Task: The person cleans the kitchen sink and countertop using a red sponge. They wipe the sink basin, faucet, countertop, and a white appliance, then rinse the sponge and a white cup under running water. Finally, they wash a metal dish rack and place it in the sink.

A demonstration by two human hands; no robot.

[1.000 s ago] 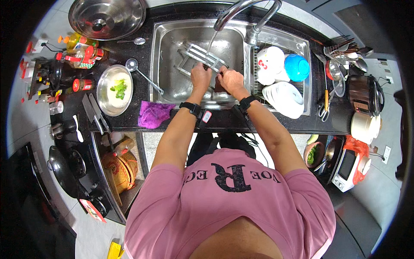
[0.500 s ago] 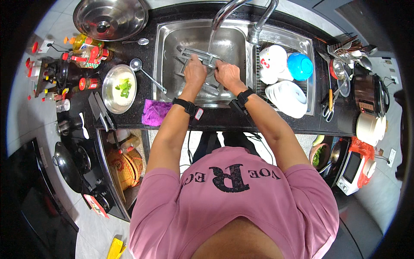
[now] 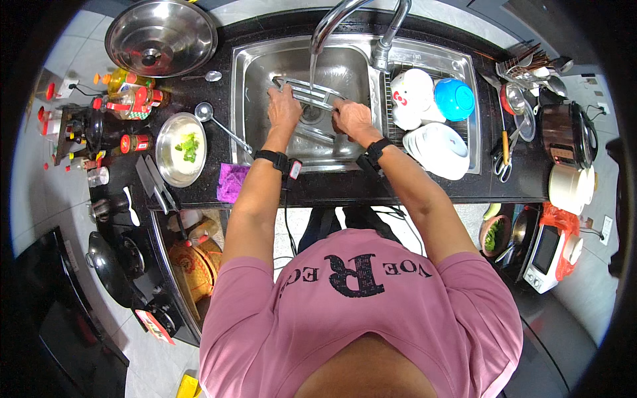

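Observation:
My left hand (image 3: 283, 111) grips the left end of a metal rack (image 3: 306, 93) made of flat silvery bars. My right hand (image 3: 354, 121) is closed around its right end. The rack is held over the left basin of the steel sink (image 3: 255, 66), tilted slightly down to the right. Water (image 3: 312, 71) runs from the curved faucet (image 3: 323, 28) onto or just behind its bars. Below the rack, the drain (image 3: 310, 115) and a shiny metal bar (image 3: 314, 135) show; whether that bar belongs to the rack I cannot tell.
On the right drainer stand white dishes (image 3: 438, 151) and a blue bowl (image 3: 455, 99). Left of the sink lie a ladle (image 3: 222, 126), a purple cloth (image 3: 233, 182), a metal plate with greens (image 3: 174, 169) and knives (image 3: 154, 182). A large lid (image 3: 189, 46) leans behind.
The rack has turned and risen toward the faucet, its bars now running left to right. My left hand has shifted left to its end. The whole view has shifted slightly.

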